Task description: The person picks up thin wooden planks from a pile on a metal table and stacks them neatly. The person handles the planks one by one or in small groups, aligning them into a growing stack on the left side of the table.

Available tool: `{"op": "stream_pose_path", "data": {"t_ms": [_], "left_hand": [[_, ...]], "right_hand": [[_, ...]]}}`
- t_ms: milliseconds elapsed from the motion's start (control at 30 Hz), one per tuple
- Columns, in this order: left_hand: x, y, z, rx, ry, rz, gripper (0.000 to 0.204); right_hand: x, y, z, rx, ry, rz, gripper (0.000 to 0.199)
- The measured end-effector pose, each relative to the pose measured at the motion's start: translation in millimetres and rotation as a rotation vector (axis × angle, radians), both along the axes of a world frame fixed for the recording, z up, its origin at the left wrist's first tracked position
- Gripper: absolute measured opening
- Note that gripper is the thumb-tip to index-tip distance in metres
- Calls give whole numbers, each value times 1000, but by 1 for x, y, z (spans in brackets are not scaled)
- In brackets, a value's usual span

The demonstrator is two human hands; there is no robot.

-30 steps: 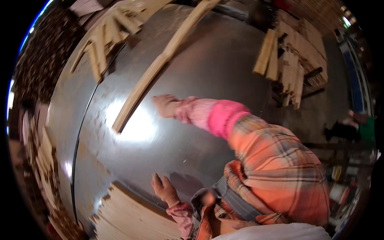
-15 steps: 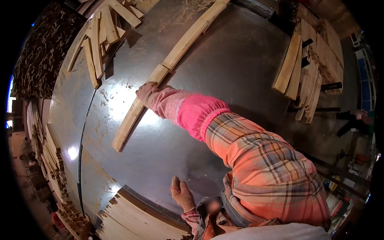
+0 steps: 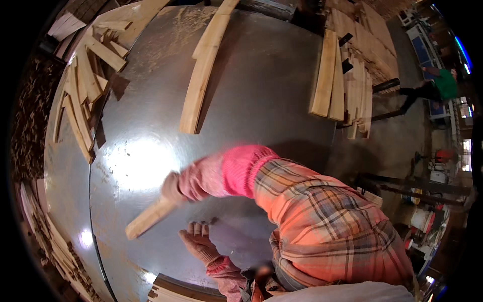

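My right hand (image 3: 175,189), in a pale work glove, is closed on one end of a short wooden board (image 3: 148,219) just above or on the grey metal tabletop (image 3: 261,80). The board's free end points to the lower left. My right arm, in a plaid sleeve with a pink cuff, reaches across from the lower right. Nearer my body, my left hand (image 3: 200,242), also gloved, is empty with its fingers apart. Beyond my right hand lies a longer wooden board (image 3: 198,90), apart from the held one and touching further wood at the far edge.
Loose wood strips (image 3: 80,95) lie heaped at the left. Cut boards (image 3: 324,75) rest on dark metal bars to the right. A wood stack (image 3: 176,292) stands at the near edge. A person in a green top (image 3: 445,84) is at the far right.
My right hand has drawn the short board toward me and away from the longer one, turning it. My left hand has shifted left and its fingers have spread.
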State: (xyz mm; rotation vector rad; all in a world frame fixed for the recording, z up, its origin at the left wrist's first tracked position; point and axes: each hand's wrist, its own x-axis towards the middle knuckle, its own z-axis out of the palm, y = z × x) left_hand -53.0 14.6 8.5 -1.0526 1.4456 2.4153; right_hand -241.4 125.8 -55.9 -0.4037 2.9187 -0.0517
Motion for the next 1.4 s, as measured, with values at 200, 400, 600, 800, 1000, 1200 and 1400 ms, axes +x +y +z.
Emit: {"op": "stream_pose_path", "data": {"t_ms": [200, 400, 600, 800, 1000, 1200, 1400], "left_hand": [[-10, -23, -50, -440, -58, -142, 29], [-4, -32, -66, -467, -74, -95, 39], [-8, -31, -65, -500, -95, -72, 35], [-5, -22, -57, -452, -76, -151, 31], [-8, -22, -54, -445, 2, -133, 37], [-18, -8, -45, -525, -22, -154, 34], [-36, 63, -35, -678, 168, -433, 66]], "right_hand": [[15, 61, 76, -360, -605, 249, 38], [-127, 209, 88, -143, 273, -1091, 77], [-128, 258, 54, -61, 112, -1181, 106], [-79, 289, 46, -206, 58, -1292, 99], [-7, 306, 56, -985, 39, -1432, 69], [87, 219, 58, -930, -165, -1066, 35], [125, 130, 64, -736, -753, -21, 60]]}}
